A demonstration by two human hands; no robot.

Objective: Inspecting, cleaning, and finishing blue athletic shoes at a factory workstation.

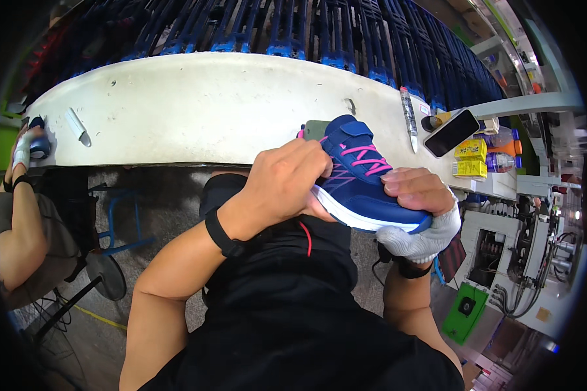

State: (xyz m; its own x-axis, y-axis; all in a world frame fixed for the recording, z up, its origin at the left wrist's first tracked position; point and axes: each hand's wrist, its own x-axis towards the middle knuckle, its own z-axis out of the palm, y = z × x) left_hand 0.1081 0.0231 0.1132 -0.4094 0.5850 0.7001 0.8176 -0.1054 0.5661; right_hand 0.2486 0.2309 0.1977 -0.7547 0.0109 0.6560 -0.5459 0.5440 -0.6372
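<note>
We hold a small blue sneaker (pixel 362 179) in front of the near edge of the white workbench (pixel 195 107), above our lap. The shoe is dark blue with bright pink laces zigzagging up the front, a blue strap folded across the tongue, pink stitched lines on its side and a thick white sole with a blue tip at the toe. It lies tilted, toe pointing down to our right, heel up toward the bench.

Our left hand (pixel 284 186) is closed around the heel end, fingers curled over the collar and thumb under the sole. Our right hand (pixel 417 208), in a white fingerless knit glove, cups the toe from beneath, bare fingers folded over the top of the toe.

On the bench, just behind the shoe, lies a grey-green pad (pixel 315 129). To the right of the shoe sit a clear tube (pixel 408 117), a black phone (pixel 451 132), yellow boxes (pixel 471 158) and orange-capped bottles (pixel 505 150). Far to the left of the shoe, another person's arm (pixel 16 215) reaches the bench end, and a white roll (pixel 77 125) lies near it.
</note>
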